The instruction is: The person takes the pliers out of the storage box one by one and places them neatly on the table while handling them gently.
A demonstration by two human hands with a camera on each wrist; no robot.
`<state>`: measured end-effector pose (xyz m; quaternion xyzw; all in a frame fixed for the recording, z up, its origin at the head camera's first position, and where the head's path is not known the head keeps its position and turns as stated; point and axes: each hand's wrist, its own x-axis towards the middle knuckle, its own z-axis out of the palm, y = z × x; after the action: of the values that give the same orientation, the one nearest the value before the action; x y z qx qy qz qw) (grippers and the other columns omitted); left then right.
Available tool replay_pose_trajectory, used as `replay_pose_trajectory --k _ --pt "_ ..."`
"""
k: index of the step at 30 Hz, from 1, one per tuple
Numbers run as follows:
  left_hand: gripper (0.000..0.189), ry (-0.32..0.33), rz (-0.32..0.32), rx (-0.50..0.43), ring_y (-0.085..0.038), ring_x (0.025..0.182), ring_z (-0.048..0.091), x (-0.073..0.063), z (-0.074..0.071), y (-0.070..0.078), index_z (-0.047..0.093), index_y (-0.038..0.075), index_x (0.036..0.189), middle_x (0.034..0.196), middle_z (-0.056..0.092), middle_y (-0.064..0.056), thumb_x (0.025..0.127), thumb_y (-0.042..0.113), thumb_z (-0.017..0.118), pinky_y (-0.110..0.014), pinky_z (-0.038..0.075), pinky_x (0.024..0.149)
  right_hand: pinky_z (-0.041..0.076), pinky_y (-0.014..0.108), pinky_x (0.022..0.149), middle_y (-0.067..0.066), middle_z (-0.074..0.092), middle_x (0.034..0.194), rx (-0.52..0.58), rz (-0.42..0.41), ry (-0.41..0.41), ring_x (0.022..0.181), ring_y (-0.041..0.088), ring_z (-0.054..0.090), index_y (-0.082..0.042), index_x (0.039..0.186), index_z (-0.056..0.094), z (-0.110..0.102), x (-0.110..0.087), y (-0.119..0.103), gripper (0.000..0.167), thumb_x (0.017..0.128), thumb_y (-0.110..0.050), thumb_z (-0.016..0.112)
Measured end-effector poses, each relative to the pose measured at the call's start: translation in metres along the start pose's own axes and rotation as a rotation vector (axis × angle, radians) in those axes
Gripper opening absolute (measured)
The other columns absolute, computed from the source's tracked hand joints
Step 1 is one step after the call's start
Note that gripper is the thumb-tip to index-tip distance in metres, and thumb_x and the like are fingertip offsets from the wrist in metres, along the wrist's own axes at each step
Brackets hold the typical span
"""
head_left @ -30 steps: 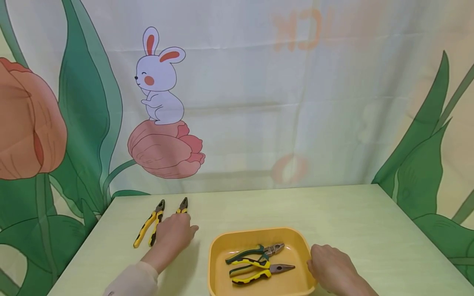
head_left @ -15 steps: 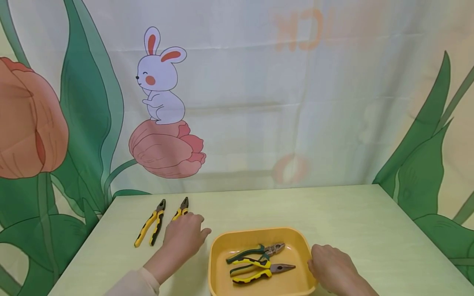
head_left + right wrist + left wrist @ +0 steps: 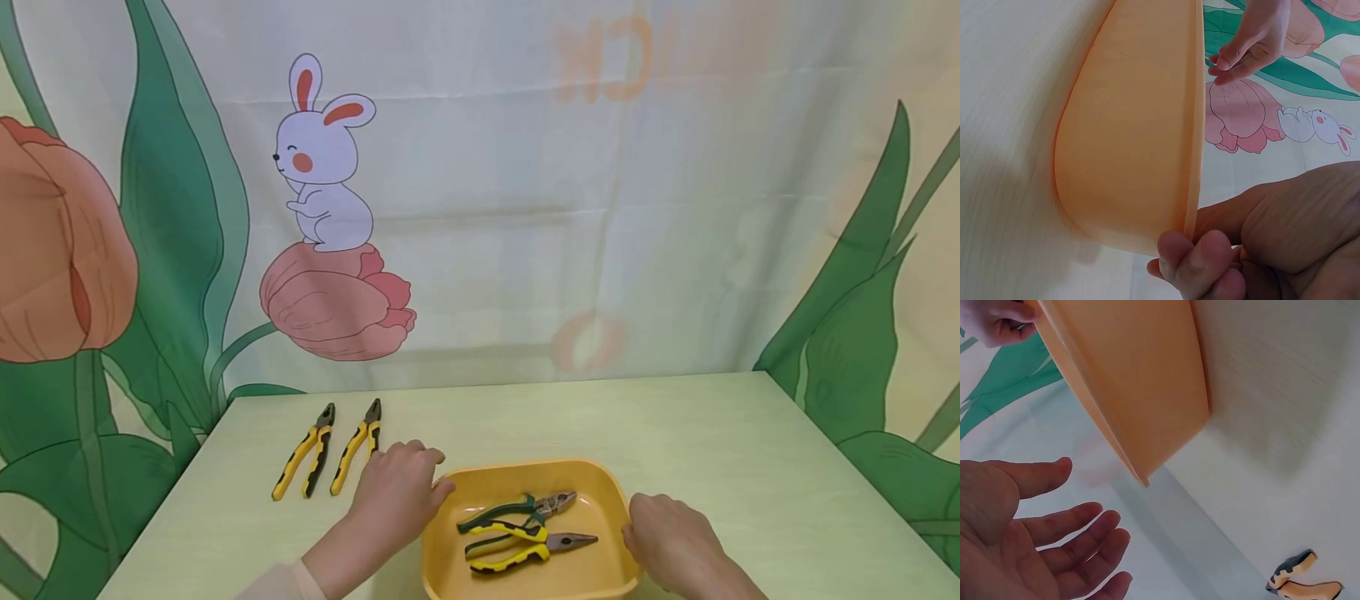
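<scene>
A yellow plastic tray (image 3: 442, 571) stands near the front of the table. Inside it lie green-handled pliers (image 3: 551, 503) and yellow-and-black long-nose pliers (image 3: 558, 545), partly overlapping. My right hand (image 3: 671, 537) pinches the tray's right rim between thumb and fingers, as the right wrist view shows. Beside the left rim hovers my left hand (image 3: 397, 496), holding nothing; in the left wrist view its fingers (image 3: 1075, 547) are spread and loosely bent, apart from the tray wall (image 3: 1141, 381).
Two yellow-and-black pliers lie on the table's left side, the outer pair (image 3: 322, 437) and the inner pair (image 3: 366, 435), whose handle my left hand partly covers. A printed cloth (image 3: 487, 208) with tulips and a rabbit hangs behind the table (image 3: 750, 450).
My left hand has moved right, from over the inner pliers to the tray's left rim, uncovering most of those pliers. The right hand and the tray have stayed in place.
</scene>
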<state>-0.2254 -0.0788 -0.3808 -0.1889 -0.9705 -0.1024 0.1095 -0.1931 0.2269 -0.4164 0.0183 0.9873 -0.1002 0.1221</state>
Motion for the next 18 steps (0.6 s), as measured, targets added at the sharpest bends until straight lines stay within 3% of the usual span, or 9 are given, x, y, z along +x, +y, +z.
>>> replay_pose_trajectory --k 6,18 --pt "0.032 -0.039 0.045 -0.023 -0.031 0.093 0.067 -0.003 0.001 0.010 0.077 0.006 0.109 0.101 0.072 -0.010 0.088 0.029 0.084 -0.056 0.052 0.083 0.037 0.029 0.051 0.001 0.046 0.060 0.023 -0.052 0.055 0.052 0.015 0.039 -0.009 0.067 0.053 -0.001 -0.006 0.002 0.031 0.096 -0.009 0.063" --pt "0.038 -0.139 0.165 -0.027 -0.028 0.099 0.063 -0.009 0.010 0.026 0.075 0.008 0.117 0.105 0.068 -0.006 0.090 0.033 0.082 -0.053 0.048 0.087 0.036 0.028 0.050 0.001 0.046 0.060 0.030 -0.052 0.064 0.052 0.014 0.039 -0.009 0.067 0.052 -0.002 -0.008 0.001 0.031 0.096 -0.009 0.063"
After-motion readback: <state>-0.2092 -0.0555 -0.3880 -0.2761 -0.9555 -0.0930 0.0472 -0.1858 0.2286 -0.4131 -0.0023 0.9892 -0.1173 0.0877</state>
